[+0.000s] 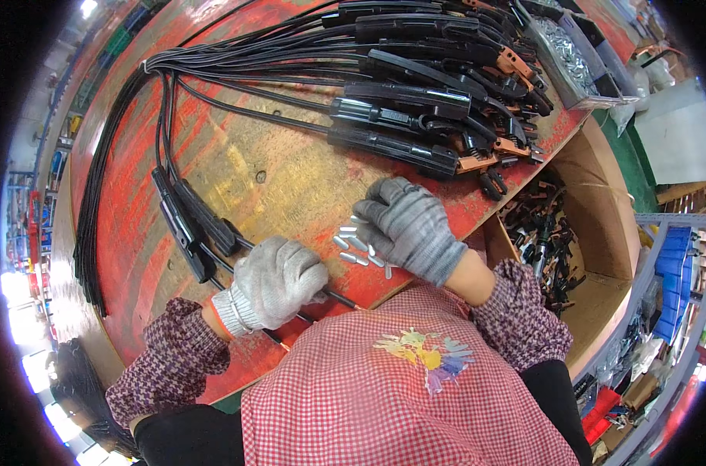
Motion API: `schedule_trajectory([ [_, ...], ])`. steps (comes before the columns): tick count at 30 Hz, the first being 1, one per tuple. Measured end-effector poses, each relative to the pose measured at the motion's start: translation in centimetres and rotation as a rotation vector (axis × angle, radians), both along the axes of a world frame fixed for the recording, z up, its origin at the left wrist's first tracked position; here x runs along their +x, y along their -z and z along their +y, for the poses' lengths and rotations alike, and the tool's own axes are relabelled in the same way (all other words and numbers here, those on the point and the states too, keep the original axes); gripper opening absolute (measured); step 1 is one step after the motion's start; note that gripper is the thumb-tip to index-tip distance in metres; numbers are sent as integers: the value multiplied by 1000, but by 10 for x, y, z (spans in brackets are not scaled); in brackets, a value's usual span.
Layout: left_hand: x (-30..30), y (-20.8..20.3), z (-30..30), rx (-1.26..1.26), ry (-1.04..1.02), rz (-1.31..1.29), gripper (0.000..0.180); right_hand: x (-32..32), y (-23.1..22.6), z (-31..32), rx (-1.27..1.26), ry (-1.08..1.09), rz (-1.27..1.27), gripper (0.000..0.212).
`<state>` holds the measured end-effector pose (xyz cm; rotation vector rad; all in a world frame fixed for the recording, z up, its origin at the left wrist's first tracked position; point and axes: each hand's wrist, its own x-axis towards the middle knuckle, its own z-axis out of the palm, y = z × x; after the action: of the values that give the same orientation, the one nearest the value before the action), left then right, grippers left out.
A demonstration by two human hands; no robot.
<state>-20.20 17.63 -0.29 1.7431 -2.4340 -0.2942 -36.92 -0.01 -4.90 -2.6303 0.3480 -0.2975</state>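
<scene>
My left hand [279, 281], in a pale grey knit glove, is closed around black cable [341, 298] near the table's front edge. Two cable ends stick out past it toward my apron. These cables run back to two black plastic handles [183, 227] lying side by side on the left. Several small silver metal sleeves [356, 259] lie loose between my hands. Over their right side my right hand [411, 225], in a darker grey glove, has its fingers curled inward, fingertips among the sleeves. What they pinch, if anything, is hidden.
A pile of black clamp-like holders with copper-coloured jaws [446, 93] covers the far right of the red worn table [252, 202]. Their cables gather in a bundle [162, 62] at far left. A bin of metal parts [566, 54] and a cardboard box [601, 217] stand right.
</scene>
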Motion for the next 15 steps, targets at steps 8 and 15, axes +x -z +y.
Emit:
schedule_trajectory([
  [8, -15, -20, -41, -340, -174, 239, 42, -10, -6, -3, -79, -22, 174, 24],
  [15, -32, -36, -102, -146, -123, 367, 30, -74, -8, -28, -145, 55, 60, 18],
])
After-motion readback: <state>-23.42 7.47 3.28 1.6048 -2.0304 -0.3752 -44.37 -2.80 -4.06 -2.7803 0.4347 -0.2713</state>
